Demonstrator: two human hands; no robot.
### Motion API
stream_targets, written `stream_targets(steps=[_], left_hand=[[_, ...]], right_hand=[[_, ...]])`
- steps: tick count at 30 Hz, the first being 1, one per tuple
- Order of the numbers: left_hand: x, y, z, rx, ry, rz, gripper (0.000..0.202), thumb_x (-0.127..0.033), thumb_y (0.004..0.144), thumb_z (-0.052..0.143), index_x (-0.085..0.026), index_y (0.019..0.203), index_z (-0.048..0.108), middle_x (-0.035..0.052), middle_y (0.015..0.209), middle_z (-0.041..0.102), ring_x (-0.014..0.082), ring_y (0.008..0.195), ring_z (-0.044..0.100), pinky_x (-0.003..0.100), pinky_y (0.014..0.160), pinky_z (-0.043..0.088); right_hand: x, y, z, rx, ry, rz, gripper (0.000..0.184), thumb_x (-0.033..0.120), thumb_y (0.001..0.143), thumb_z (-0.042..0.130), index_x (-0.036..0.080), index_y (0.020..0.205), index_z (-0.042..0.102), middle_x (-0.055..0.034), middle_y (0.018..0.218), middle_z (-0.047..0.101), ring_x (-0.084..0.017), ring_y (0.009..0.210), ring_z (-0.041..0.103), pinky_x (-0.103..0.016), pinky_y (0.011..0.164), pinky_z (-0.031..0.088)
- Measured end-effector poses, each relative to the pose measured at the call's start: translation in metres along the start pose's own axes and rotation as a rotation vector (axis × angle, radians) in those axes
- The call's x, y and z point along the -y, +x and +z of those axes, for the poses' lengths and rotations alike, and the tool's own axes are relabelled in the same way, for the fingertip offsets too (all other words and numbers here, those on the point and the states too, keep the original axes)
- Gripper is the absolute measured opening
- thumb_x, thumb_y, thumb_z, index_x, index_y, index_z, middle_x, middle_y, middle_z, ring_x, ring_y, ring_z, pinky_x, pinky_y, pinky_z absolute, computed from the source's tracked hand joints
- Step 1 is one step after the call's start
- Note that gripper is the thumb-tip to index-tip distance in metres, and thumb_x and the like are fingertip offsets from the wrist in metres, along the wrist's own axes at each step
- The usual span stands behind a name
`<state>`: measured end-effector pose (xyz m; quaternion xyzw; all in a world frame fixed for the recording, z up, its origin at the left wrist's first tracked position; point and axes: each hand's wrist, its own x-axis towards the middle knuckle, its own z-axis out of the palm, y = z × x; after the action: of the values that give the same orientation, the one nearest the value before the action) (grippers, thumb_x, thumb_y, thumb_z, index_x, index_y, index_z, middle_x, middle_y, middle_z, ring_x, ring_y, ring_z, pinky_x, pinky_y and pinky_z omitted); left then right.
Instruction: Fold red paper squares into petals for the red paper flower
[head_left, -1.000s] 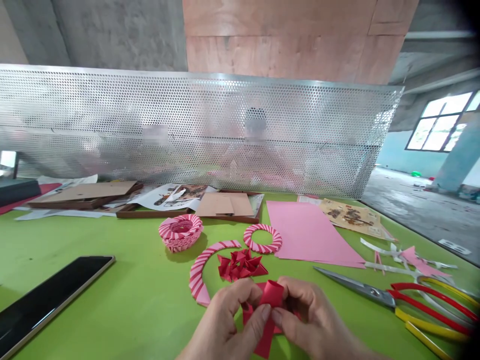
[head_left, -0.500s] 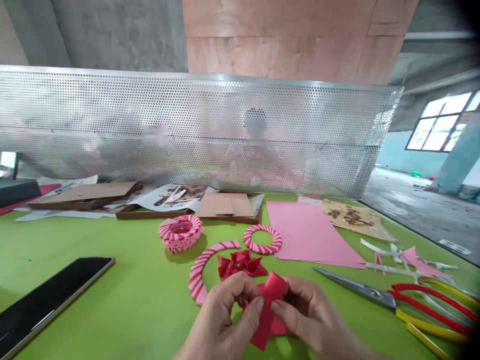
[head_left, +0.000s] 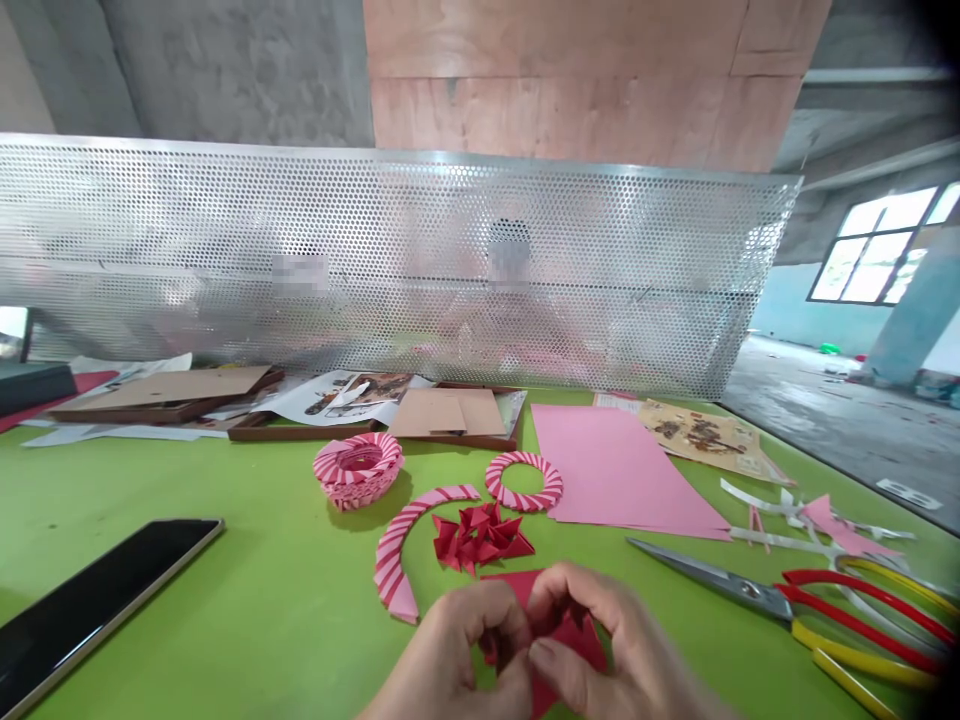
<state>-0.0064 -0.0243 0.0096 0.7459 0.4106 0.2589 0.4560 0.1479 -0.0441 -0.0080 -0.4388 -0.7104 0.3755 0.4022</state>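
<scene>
My left hand (head_left: pixel 469 645) and my right hand (head_left: pixel 611 640) meet at the front of the table, fingers pinched together on a folded piece of red paper. Most of that folded piece is hidden behind the fingers. More red paper (head_left: pixel 510 580) lies on the table beneath and behind my hands. Just beyond is a small pile of folded red paper pieces (head_left: pixel 480 535). A curved pink-and-red striped paper strip (head_left: pixel 396 560) bends around the pile's left side. Behind the pile lies a striped paper ring (head_left: pixel 555 485).
A striped paper basket (head_left: pixel 364 490) stands at centre left, a phone (head_left: pixel 97 600) at far left. Pink sheets (head_left: pixel 615 465) lie behind my right hand. Scissors (head_left: pixel 750 590) and paper scraps (head_left: pixel 840 525) are at right. Trays with cardboard (head_left: pixel 450 412) line the perforated metal screen (head_left: pixel 637 290).
The red strip stood upright between my hands and now is mostly covered by my fingers. Both hands have drawn closer together, with my right hand moving left over the paper.
</scene>
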Motion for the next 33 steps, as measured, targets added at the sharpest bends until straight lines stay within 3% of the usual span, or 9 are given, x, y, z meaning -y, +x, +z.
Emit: stream_targets(steps=[5,8,15,20,30,33], left_hand=[[0.002,0.003,0.002,-0.041,0.001,-0.008,0.015,-0.019,0.067,0.044,-0.017,0.053,0.038,-0.0032,0.054,0.04,0.0098,0.053,0.035,0.02,0.05,0.03],[0.003,0.004,0.001,-0.043,0.007,-0.009,0.013,-0.017,0.064,0.044,-0.017,0.053,0.038,-0.0038,0.053,0.038,0.0093,0.052,0.033,0.02,0.048,0.027],[0.003,0.003,-0.004,0.053,-0.074,-0.011,0.012,-0.021,0.064,0.045,-0.017,0.055,0.039,-0.0026,0.057,0.04,0.0103,0.056,0.035,0.021,0.051,0.029],[0.007,0.006,-0.009,0.15,-0.243,-0.057,0.009,-0.024,0.062,0.045,-0.017,0.058,0.04,-0.0047,0.052,0.036,0.0083,0.049,0.029,0.021,0.044,0.022],[0.005,0.006,-0.012,0.081,-0.321,-0.07,0.014,-0.024,0.067,0.048,-0.017,0.058,0.04,-0.0056,0.051,0.035,0.0072,0.048,0.028,0.021,0.044,0.02],[0.01,0.005,-0.014,0.057,-0.351,-0.065,0.015,-0.026,0.07,0.048,-0.017,0.06,0.04,-0.0061,0.052,0.033,0.007,0.047,0.026,0.021,0.044,0.018]], right_hand=[[-0.004,0.001,0.003,-0.019,-0.089,0.034,0.017,0.031,0.078,0.048,0.016,0.07,0.049,0.001,0.061,0.047,-0.01,0.053,0.039,-0.02,0.046,0.031],[-0.004,0.001,0.002,0.034,-0.125,0.032,0.017,0.03,0.077,0.049,0.017,0.066,0.047,0.0027,0.058,0.042,-0.009,0.051,0.035,-0.019,0.045,0.027],[0.002,0.002,0.003,0.06,-0.158,0.041,0.02,0.026,0.076,0.043,0.018,0.058,0.039,0.004,0.052,0.035,-0.009,0.048,0.031,-0.019,0.042,0.023],[0.001,0.004,0.002,0.037,-0.122,0.002,0.02,0.026,0.077,0.04,0.018,0.058,0.035,0.0043,0.052,0.033,-0.009,0.048,0.03,-0.019,0.043,0.024],[-0.003,0.004,-0.003,0.018,-0.086,0.0,0.025,0.032,0.084,0.038,0.017,0.064,0.039,0.0048,0.054,0.033,-0.009,0.049,0.029,-0.02,0.045,0.024],[-0.007,0.006,-0.008,-0.102,-0.033,0.032,0.027,0.033,0.087,0.036,0.018,0.065,0.039,0.0049,0.056,0.032,-0.01,0.052,0.031,-0.02,0.047,0.026]])
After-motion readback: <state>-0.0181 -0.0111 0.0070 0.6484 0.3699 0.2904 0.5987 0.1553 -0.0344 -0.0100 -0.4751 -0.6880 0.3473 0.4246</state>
